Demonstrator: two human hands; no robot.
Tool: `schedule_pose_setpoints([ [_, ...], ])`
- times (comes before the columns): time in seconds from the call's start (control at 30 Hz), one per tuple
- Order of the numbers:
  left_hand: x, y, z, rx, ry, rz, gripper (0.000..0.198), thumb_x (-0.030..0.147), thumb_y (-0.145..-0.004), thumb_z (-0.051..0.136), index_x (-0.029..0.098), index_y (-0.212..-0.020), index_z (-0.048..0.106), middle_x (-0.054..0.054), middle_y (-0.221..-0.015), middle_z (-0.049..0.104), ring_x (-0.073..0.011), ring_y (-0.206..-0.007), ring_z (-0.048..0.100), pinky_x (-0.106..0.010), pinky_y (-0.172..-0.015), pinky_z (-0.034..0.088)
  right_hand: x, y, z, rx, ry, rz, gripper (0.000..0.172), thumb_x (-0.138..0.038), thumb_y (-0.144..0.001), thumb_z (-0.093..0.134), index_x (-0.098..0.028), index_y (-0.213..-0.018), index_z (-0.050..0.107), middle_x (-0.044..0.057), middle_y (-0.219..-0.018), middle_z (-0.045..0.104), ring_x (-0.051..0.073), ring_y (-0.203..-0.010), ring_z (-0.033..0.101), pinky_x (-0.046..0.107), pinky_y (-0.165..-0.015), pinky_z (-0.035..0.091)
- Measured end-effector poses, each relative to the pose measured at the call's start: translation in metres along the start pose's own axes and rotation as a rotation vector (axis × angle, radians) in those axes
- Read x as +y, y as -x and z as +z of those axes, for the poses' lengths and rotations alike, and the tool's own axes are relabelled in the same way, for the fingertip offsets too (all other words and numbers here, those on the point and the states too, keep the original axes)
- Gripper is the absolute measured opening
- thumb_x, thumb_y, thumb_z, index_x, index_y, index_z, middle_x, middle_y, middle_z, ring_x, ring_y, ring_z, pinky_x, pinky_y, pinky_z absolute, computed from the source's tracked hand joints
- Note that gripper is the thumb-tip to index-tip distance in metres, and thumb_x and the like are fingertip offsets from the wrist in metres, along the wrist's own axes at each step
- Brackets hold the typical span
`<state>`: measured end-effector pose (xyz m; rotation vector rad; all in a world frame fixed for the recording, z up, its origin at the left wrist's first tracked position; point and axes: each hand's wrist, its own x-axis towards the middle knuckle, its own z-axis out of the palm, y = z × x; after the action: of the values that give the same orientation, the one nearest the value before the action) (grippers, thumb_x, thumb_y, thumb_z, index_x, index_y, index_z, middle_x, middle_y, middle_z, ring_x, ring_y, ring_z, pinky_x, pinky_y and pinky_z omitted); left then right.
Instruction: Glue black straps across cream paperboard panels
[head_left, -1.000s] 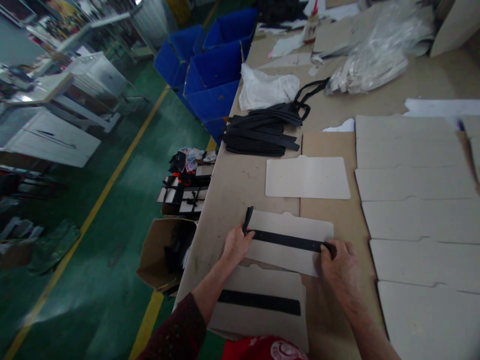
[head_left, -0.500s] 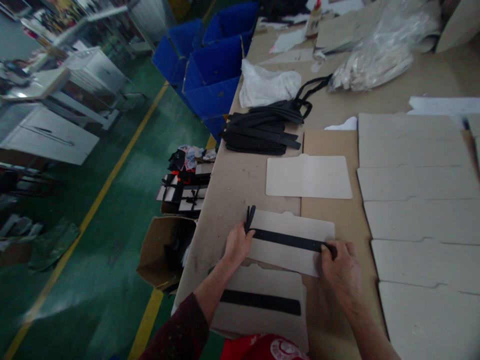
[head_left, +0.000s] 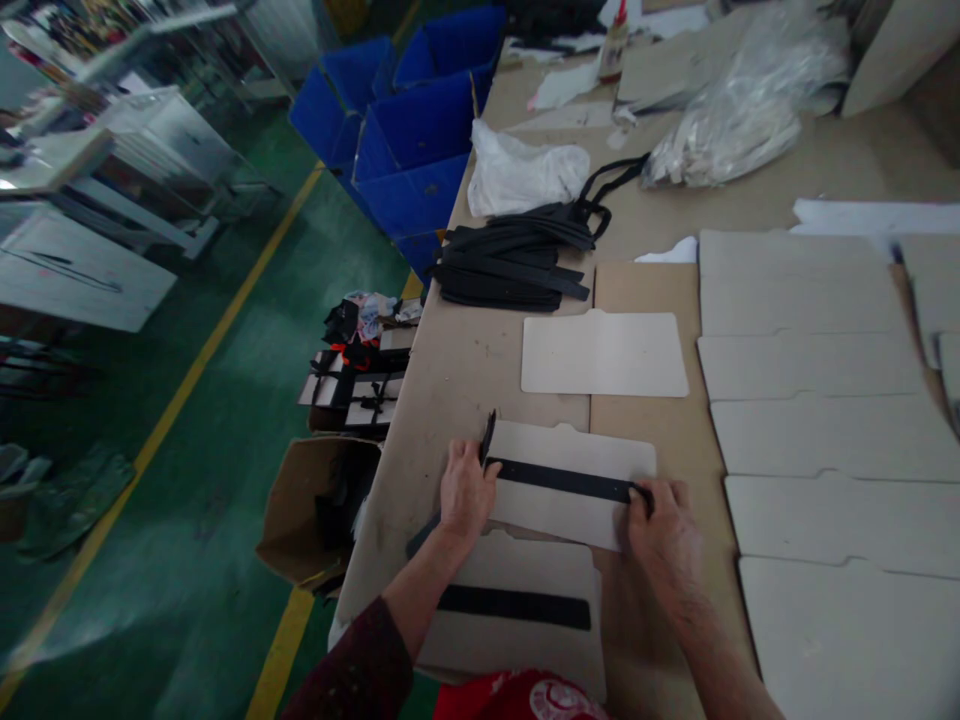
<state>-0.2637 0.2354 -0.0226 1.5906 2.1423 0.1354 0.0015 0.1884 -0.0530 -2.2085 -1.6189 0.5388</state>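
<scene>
A black strap (head_left: 562,480) lies stretched across a pale shaped card (head_left: 570,505) on the tan table (head_left: 465,370). My left hand (head_left: 465,490) pinches the strap's left end at the card's left edge, where a loose tail sticks up. My right hand (head_left: 664,530) presses the strap's right end down at the card's right edge, fingers closed on it. Nearer to me lies a second card (head_left: 517,640) with a black strap across it.
A heap of black straps (head_left: 510,265) and a bare card (head_left: 604,352) lie farther up the table. Overlapping cards (head_left: 817,430) fill the right side. Blue bins (head_left: 420,140), a white bag (head_left: 521,175) and an open carton (head_left: 315,510) stand at the left.
Both hands stay on the strap ends. The view has shifted slightly left, and the left hand sits a little lower on the card's edge.
</scene>
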Motion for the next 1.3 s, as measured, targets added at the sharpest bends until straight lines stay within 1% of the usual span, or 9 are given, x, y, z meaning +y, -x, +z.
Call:
schedule_pose_setpoints([
  [0.07,0.002,0.002,0.002,-0.031,-0.004,0.072,0.013,0.023,-0.091,0.053,0.019,-0.098,0.063,-0.009,-0.105,0.06,-0.0215,-0.102,0.06,-0.031,-0.091,0.045,-0.004,0.003,0.0,-0.051,0.033,-0.039,0.024,-0.021,-0.091,0.042,-0.018,-0.101,0.064,0.009,-0.102,0.062,0.017,-0.074,0.059,0.029,-0.058,0.041],
  [0.17,0.002,0.006,0.002,-0.079,0.007,0.179,0.018,0.019,-0.093,0.048,0.022,-0.092,0.065,-0.005,-0.099,0.062,-0.0188,-0.096,0.06,-0.028,-0.089,0.045,-0.005,0.008,0.0,-0.083,0.091,-0.119,0.031,-0.014,-0.092,0.039,-0.02,-0.108,0.065,0.008,-0.11,0.065,0.018,-0.079,0.063,0.028,-0.059,0.045],
  [0.33,-0.001,0.011,-0.004,-0.101,0.027,0.272,0.015,0.025,-0.092,0.054,0.024,-0.1,0.066,-0.003,-0.103,0.062,-0.0176,-0.1,0.059,-0.026,-0.091,0.045,0.003,0.023,-0.001,-0.109,0.194,-0.303,0.041,-0.01,-0.091,0.038,-0.019,-0.123,0.062,0.011,-0.129,0.059,0.023,-0.105,0.062,0.034,-0.08,0.055],
  [0.67,0.002,-0.003,0.007,-0.099,0.014,0.109,0.011,0.027,-0.085,0.062,0.021,-0.094,0.062,-0.005,-0.103,0.061,-0.0192,-0.1,0.06,-0.027,-0.09,0.044,0.002,0.029,-0.009,-0.18,0.354,-0.406,0.046,-0.013,-0.09,0.042,-0.02,-0.132,0.057,0.012,-0.13,0.058,0.03,-0.111,0.054,0.043,-0.087,0.054],
  [0.77,0.001,-0.006,-0.002,-0.09,-0.017,0.028,0.027,0.037,-0.077,0.069,0.017,-0.094,0.062,-0.009,-0.105,0.061,-0.0234,-0.1,0.061,-0.03,-0.086,0.046,0.006,0.026,-0.01,-0.172,0.279,-0.401,0.044,-0.014,-0.089,0.042,-0.02,-0.128,0.06,0.011,-0.128,0.058,0.029,-0.111,0.055,0.041,-0.089,0.053],
  [0.93,-0.007,-0.006,-0.019,-0.077,-0.04,-0.054,0.059,0.058,-0.071,0.069,0.012,-0.108,0.06,-0.017,-0.113,0.062,-0.0297,-0.105,0.062,-0.033,-0.087,0.045,0.019,0.015,-0.013,-0.085,-0.048,-0.27,0.035,-0.023,-0.092,0.038,-0.015,-0.117,0.061,0.012,-0.122,0.059,0.023,-0.108,0.059,0.036,-0.093,0.051],
  [1.03,-0.007,-0.004,-0.021,-0.078,-0.017,-0.094,0.054,0.054,-0.077,0.064,0.013,-0.111,0.059,-0.016,-0.111,0.065,-0.0289,-0.105,0.063,-0.033,-0.086,0.045,0.019,0.012,-0.015,0.014,-0.073,-0.118,0.035,-0.031,-0.091,0.04,-0.013,-0.113,0.06,0.015,-0.112,0.062,0.025,-0.099,0.061,0.039,-0.088,0.051],
  [1.2,-0.002,-0.008,-0.023,-0.095,0.064,-0.223,0.041,0.034,-0.069,0.072,0.013,-0.103,0.063,-0.013,-0.093,0.072,-0.028,-0.091,0.068,-0.032,-0.076,0.046,0.012,0.003,-0.009,-0.056,-0.049,0.109,0.049,-0.045,-0.083,0.051,-0.01,-0.116,0.057,0.018,-0.105,0.064,0.029,-0.091,0.062,0.039,-0.075,0.049],
  [1.3,-0.001,-0.011,-0.026,-0.119,0.167,-0.287,0.032,0.032,-0.064,0.076,0.013,-0.088,0.066,-0.01,-0.081,0.072,-0.0261,-0.084,0.069,-0.028,-0.067,0.046,0.013,-0.008,-0.012,-0.142,-0.231,0.247,0.046,-0.051,-0.076,0.055,-0.013,-0.102,0.063,0.01,-0.085,0.067,0.025,-0.076,0.062,0.034,-0.066,0.047],
])
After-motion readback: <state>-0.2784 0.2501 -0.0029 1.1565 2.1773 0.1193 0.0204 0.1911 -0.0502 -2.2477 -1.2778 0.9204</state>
